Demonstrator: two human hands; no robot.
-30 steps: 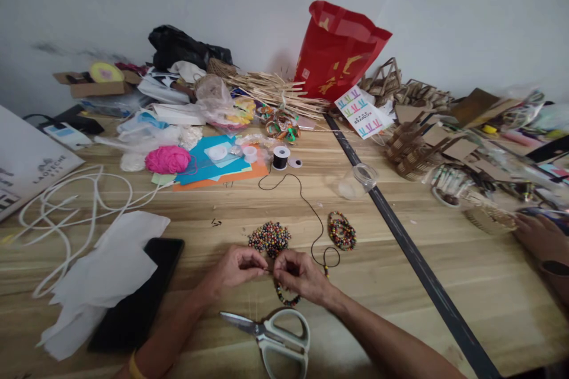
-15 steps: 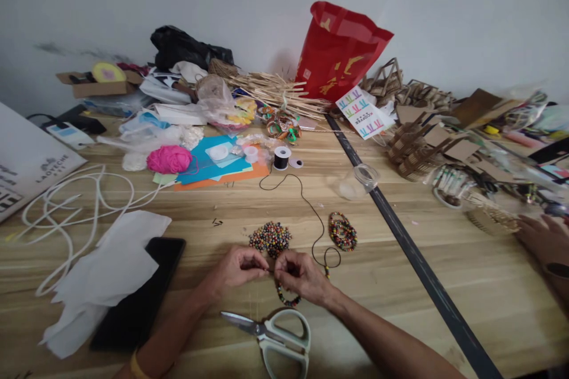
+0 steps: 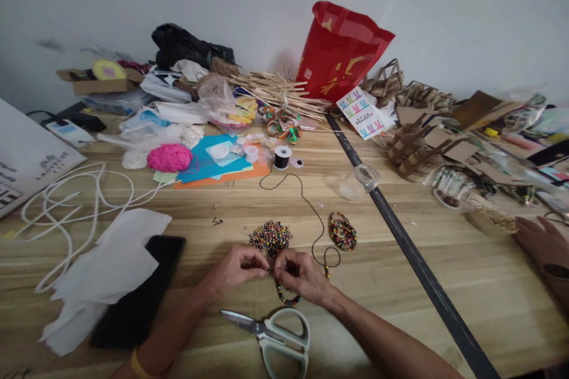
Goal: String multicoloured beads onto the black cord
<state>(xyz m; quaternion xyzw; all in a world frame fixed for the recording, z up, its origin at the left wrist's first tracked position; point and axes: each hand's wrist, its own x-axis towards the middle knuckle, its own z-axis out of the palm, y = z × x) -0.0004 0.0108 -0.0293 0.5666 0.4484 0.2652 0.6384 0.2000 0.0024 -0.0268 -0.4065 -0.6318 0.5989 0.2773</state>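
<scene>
A short loop of multicoloured beads, a beaded bracelet [image 3: 291,301], hangs below my right hand [image 3: 304,277], whose fingers are closed on its upper end. Just beside it, my left hand [image 3: 240,267] is closed in a pinch, its fingertips almost meeting those of the right. Whatever it pinches is too small to make out. Behind both hands lies a pile of loose beads [image 3: 270,237]. White-handled scissors [image 3: 284,337] rest in front, blades slightly apart and pointing left. Finished-looking coiled bead strands [image 3: 342,231] lie to the right, near a black cord [image 3: 317,237] with a few beads on its end.
A cord spool [image 3: 281,158] stands farther back near pink yarn [image 3: 169,158]. White paper [image 3: 106,278] covers part of a black phone-like slab [image 3: 137,302] at left. Small woven baskets [image 3: 411,154] and a red bag [image 3: 342,53] stand behind. Another person's hand [image 3: 540,243] rests at far right.
My two hands keep nearly the same pose, and the bracelet stays below the right one. At the far right, the other person's hand has shifted slightly.
</scene>
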